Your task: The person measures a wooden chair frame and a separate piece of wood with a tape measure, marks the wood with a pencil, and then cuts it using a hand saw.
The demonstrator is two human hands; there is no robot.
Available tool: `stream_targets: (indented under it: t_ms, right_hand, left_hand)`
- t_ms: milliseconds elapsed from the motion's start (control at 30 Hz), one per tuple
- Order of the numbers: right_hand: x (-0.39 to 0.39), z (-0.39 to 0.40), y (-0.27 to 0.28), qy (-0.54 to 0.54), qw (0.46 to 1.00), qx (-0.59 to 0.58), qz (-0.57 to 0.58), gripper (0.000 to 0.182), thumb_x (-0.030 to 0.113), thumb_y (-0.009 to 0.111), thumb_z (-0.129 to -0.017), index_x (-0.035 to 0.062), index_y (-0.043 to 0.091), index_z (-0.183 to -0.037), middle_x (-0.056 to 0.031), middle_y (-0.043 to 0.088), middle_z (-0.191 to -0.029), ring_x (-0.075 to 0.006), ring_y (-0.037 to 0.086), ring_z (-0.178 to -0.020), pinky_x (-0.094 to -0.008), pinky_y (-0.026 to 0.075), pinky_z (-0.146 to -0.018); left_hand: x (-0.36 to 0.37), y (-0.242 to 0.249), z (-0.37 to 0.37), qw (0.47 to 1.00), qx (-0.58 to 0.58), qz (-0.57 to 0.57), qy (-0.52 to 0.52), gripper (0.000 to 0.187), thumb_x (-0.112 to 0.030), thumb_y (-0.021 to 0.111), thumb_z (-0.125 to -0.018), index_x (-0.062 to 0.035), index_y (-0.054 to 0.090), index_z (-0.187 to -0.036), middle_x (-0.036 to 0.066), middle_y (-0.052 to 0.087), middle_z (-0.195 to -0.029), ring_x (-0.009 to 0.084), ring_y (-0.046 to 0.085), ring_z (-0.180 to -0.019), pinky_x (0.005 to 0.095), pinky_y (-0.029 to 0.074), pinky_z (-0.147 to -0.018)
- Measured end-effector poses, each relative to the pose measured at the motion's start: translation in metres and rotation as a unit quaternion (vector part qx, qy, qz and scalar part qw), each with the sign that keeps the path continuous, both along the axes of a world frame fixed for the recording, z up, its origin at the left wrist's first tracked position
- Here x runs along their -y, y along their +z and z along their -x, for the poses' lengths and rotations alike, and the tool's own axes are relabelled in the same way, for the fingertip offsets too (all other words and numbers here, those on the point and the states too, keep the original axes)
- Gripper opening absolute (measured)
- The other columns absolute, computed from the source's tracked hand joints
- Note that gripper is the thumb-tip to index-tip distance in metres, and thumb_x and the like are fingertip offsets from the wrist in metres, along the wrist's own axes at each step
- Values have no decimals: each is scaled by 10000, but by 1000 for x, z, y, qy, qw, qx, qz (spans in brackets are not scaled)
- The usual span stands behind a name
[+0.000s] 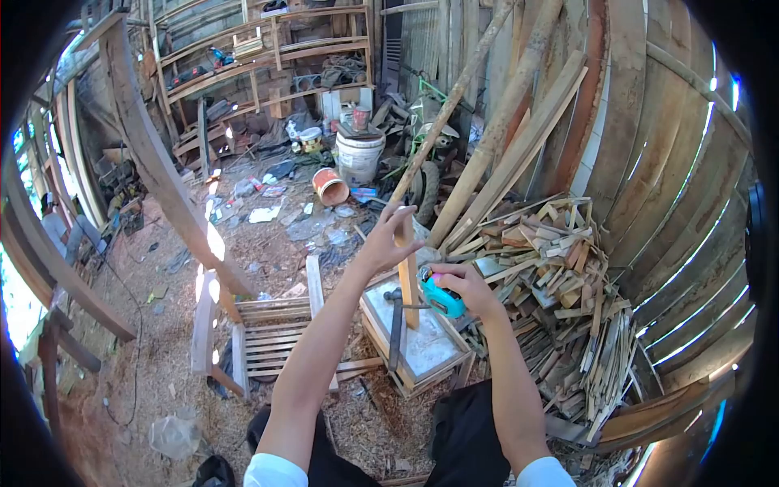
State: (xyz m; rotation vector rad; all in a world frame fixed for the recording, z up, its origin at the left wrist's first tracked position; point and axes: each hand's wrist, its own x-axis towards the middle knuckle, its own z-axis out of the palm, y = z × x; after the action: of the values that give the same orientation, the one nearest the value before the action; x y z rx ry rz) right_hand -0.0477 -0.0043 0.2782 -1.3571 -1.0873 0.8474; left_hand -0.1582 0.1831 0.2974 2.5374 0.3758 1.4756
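Measuring is apparently being performed: over the bench's right edge, the tape (443, 302) is being gripped by the right hand (468, 289), fingers curled, while the stick (407, 280) is being framed by the left hand (383, 246), fingers spread, tape-to-stick alignment seemingly being required next.

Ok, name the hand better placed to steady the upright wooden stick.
Likely the left hand: its fingers spread near the top of the wooden stick, though contact is unclear. The right hand holds a teal tape measure.
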Motion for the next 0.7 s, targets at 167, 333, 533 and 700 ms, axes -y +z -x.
stream_targets:
  t_ms: [167, 333, 533, 700]
  right_hand:
    - [-1, -19, -12, -54, 998, -44, 12, 429, 185, 622, -816, -51, 619, -1174, -76, 662, -973, -119, 591, -845, -254, 460, -770]
    - [-5, -27, -15, -46, 995, -83, -8, 422, 206, 619, -832, -47, 616, -1170, -78, 639, -1018, -128, 580, -884, -261, 453, -807]
    - [-5, -7, 4, 3, 996, -80, -48, 401, 215, 601, -835, -28, 603, -1154, -85, 617, -1047, -133, 565, -936, -268, 451, -818]
    - [2, -1, 10, 47, 995, -75, -39, 366, 182, 570, -837, -19, 593, -1142, -37, 604, -945, -93, 548, -840, -247, 450, -746]
  left_hand:
    - [7, -7, -36, 970, -58, 169, -164, 274, -74, 651, -787, -65, 582, -1051, 113, 543, -1039, 290, 593, -864, 346, 482, -734]
    - [26, 5, -1, 921, -161, 251, -252, 302, -7, 556, -782, -48, 589, -1079, 94, 509, -1027, 217, 550, -953, 313, 468, -802]
    - [53, 16, 44, 923, -171, 221, -266, 509, -35, 505, -787, -89, 497, -1293, 108, 477, -1129, 230, 524, -1041, 322, 449, -871]
    - [65, 17, 54, 924, -173, 194, -278, 374, -70, 525, -866, -88, 549, -1240, 131, 481, -1200, 274, 532, -1094, 352, 432, -925]
